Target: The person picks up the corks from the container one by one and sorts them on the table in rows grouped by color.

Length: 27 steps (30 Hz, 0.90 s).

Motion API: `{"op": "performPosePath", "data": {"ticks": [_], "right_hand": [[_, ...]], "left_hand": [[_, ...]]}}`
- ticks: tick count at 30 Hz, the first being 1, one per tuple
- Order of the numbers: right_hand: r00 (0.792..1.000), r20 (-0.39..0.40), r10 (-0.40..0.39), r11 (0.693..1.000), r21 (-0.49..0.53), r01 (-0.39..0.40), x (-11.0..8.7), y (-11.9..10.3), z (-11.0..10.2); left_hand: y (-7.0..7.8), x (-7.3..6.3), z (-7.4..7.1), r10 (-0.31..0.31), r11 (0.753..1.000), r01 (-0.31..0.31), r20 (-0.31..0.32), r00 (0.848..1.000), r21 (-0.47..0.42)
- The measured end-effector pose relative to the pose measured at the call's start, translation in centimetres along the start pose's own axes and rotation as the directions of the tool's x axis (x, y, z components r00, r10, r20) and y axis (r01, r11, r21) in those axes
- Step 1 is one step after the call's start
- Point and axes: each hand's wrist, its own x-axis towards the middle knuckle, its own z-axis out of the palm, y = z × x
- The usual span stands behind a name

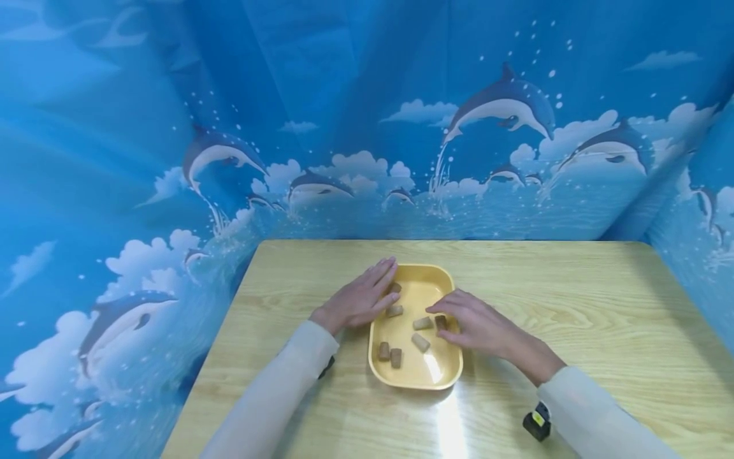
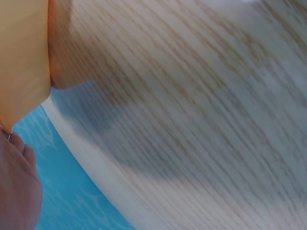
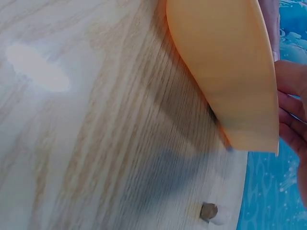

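A shallow yellow tray (image 1: 413, 381) holds several small cork-like cylinders, some brown, some pale. My left hand (image 1: 367, 294) lies across its left rim, fingers straight, the thumb reaching inside just above a pale cylinder (image 1: 394, 311). Over the right rim comes my right hand (image 1: 473, 322), thumb and fingers apart around a brown cylinder (image 1: 441, 322); a firm hold on it is not visible. Near those fingertips lie two pale cylinders, one (image 1: 423, 323) closer and one (image 1: 420, 343) lower. Two brown cylinders, one of them (image 1: 395, 357) upright-looking, sit side by side at the lower left.
The tray stands on a wood-grain table (image 1: 579, 306). In the right wrist view, a small brown piece (image 3: 209, 211) lies on the tabletop outside the tray. A blue dolphin-print curtain (image 1: 355, 115) hangs behind the table's far edge and along its sides.
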Motion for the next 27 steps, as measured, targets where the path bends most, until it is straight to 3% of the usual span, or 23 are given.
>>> {"op": "performPosePath", "data": {"ticks": [9,27], "right_hand": [[0.992,0.069,-0.109,0.994,-0.001,0.109,1.0,-0.3,1.4],[0.986,0.108,-0.127,0.979,-0.147,0.142,2.4,-2.1,2.6]], "left_hand": [[0.1,0.1,-0.1,0.001,1.000,-0.001,-0.004,1.000,0.001],[0.2,0.0,-0.1,0.002,1.000,-0.002,-0.012,1.000,-0.006]]}}
